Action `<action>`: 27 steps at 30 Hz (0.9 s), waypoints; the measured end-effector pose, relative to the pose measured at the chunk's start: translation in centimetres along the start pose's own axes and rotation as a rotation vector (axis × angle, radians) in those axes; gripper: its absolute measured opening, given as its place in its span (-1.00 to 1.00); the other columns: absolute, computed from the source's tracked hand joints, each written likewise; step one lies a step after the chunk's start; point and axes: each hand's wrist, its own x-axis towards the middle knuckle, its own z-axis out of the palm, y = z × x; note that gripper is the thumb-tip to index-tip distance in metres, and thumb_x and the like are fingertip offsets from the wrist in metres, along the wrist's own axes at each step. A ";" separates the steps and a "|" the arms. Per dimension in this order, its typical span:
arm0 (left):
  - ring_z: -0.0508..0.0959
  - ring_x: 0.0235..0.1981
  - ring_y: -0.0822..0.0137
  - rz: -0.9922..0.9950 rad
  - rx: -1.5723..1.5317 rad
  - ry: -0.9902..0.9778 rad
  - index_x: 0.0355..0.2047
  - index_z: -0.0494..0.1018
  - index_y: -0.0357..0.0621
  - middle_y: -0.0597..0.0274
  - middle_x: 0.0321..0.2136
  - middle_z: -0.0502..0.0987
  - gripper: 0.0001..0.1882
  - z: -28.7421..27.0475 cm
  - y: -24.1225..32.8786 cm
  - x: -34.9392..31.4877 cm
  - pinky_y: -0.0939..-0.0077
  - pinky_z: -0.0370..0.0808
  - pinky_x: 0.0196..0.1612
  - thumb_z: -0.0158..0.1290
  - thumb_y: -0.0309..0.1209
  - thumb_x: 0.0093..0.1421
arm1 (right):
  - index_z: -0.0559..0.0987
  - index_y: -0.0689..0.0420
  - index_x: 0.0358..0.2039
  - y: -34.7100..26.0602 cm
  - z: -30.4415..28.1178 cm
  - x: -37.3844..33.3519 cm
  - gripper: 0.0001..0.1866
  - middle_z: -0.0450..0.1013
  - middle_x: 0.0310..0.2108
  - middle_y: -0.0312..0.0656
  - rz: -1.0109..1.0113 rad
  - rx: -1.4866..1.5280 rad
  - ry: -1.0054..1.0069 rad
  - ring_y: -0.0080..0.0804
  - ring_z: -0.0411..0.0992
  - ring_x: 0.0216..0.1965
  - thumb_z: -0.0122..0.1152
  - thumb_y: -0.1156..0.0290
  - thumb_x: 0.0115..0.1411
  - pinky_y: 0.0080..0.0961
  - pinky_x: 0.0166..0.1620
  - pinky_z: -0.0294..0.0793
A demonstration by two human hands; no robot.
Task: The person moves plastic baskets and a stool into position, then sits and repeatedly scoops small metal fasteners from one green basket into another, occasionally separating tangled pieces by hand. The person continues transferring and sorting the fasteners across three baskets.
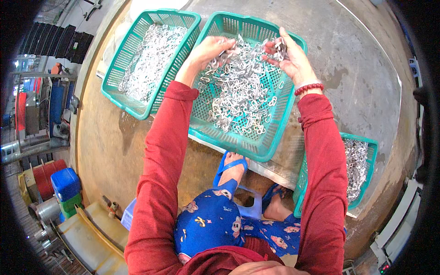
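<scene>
A teal plastic basket (268,147) in front of me holds a heap of small shiny metal parts (240,94). My left hand (210,51) is closed around a bunch of these parts over the basket's far left side. Over the far right corner, my right hand (293,57) grips another cluster of them. A red bead bracelet (309,87) sits on my right wrist. Both arms wear red sleeves.
A second teal basket (120,98) of metal parts stands to the left, a third (369,169) at the lower right. Below are my knees in blue patterned trousers, blue sandals and a blue stool (251,208). Blue and red containers (64,183) stand at the left on the concrete floor.
</scene>
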 end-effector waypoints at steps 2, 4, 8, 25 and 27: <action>0.50 -0.53 0.41 -0.080 0.172 -0.024 -0.46 0.53 -0.16 0.25 -0.56 0.52 -0.48 0.6 -2.3 0.8 0.50 0.48 -0.45 0.01 0.10 0.15 | 0.39 0.12 -0.54 1.0 -1.0 0.4 -0.60 0.47 -0.45 -0.05 0.081 0.065 -0.057 -0.19 0.46 -0.34 0.15 0.02 0.15 -0.03 -0.29 0.52; 0.43 -0.05 0.03 -0.131 0.535 -0.123 -0.19 0.55 -0.13 -0.15 -0.23 0.53 -0.22 1.1 -3.8 3.2 0.14 0.28 0.09 0.01 0.36 -0.07 | 0.39 0.11 -0.56 2.2 -2.1 1.6 -0.59 0.46 -0.45 -0.06 0.192 0.145 -0.097 -0.18 0.45 -0.33 0.16 0.02 0.14 0.04 -0.26 0.49; -0.22 0.25 -0.44 -0.355 0.966 0.152 0.30 -0.11 0.20 -0.29 0.28 -0.23 0.31 6.0 -6.7 7.2 -0.43 0.03 0.11 0.34 0.22 -0.42 | 0.55 0.13 -0.47 5.8 -4.4 3.6 -0.71 0.46 -0.43 -0.17 0.147 -0.510 0.087 -0.29 0.43 -0.26 0.29 0.15 -0.04 -0.04 -0.17 0.41; 0.52 -0.33 0.43 0.050 -0.349 0.128 -0.23 0.40 -0.08 0.32 -0.31 0.51 -0.62 0.1 -3.2 -2.3 0.48 0.49 -0.41 0.16 -0.11 0.09 | 0.37 0.14 -0.20 9.0 -4.4 -1.0 -0.76 0.46 -0.25 -0.07 -0.063 -0.360 -0.112 -0.40 0.48 -0.33 0.08 0.43 0.09 -0.38 -0.24 0.56; 0.55 -0.29 0.34 0.157 -0.489 0.079 -0.08 0.38 -0.17 0.21 -0.22 0.53 -0.56 -0.1 -1.1 -1.1 0.39 0.52 -0.28 -0.03 -0.08 0.22 | 0.30 0.16 0.00 6.3 -3.0 -1.7 -0.58 0.45 -0.19 -0.06 -0.045 -0.407 -0.228 -0.34 0.46 -0.29 0.08 0.47 0.09 -0.28 -0.20 0.56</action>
